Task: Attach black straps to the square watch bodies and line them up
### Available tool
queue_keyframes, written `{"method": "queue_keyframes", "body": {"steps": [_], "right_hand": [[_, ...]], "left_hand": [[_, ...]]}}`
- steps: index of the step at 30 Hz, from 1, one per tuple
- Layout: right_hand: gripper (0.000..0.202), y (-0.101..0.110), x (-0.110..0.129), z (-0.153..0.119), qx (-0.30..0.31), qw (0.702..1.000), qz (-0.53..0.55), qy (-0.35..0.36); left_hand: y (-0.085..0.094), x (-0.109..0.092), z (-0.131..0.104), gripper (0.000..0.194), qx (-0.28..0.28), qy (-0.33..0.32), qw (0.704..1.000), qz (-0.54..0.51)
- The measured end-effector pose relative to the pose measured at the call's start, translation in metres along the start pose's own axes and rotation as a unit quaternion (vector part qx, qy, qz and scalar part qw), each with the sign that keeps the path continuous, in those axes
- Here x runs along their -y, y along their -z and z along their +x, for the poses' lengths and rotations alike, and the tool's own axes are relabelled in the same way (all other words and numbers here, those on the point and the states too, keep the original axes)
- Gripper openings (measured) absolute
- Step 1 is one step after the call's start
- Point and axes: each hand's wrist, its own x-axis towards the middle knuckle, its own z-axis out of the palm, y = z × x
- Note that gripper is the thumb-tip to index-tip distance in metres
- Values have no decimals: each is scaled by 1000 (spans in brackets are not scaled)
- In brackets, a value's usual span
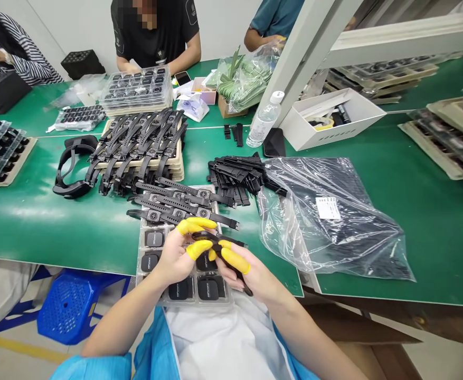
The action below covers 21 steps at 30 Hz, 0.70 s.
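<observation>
My left hand (181, 253), with yellow finger cots, pinches a black smartwatch (204, 235) on edge. Also in finger cots, my right hand (241, 266) grips a black watch strap (247, 289) at the watch's near side; whether the two are joined is hidden by my fingers. Both hands are over a clear plastic tray (220, 304). In its nearer compartments sit black square watch cases (178, 289). Across its far part lie several watches with straps (179, 200). A heap of loose black straps (239, 174) is just beyond, to the right.
A stack of trays (179, 163) bearing strapped watches stands beyond. A large plastic bag (334, 232) of dark straps lies right. Behind are a water bottle (263, 120), a white box (330, 124) and a post (294, 58). Several people sit across the green table (84, 232).
</observation>
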Motion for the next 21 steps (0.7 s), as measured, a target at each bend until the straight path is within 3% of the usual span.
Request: {"method": "queue_keyframes", "body": {"steps": [3, 10, 14, 17, 21], "right_hand": [[39, 1, 8, 2, 10, 1000, -7, -28], [40, 1, 3, 7, 16, 999, 38, -11], [42, 1, 1, 3, 28, 994, 84, -67], [42, 4, 6, -1, 40, 993, 64, -88], [37, 11, 7, -6, 53, 993, 21, -99]], "left_hand": [[-6, -1, -4, 16, -46, 29, 996, -75], [-5, -1, -6, 16, 11, 49, 999, -13], [-9, -2, -6, 17, -22, 56, 997, -36], [-7, -5, -1, 21, -85, 47, 991, -93], [11, -9, 13, 34, -260, 40, 954, -142]]}}
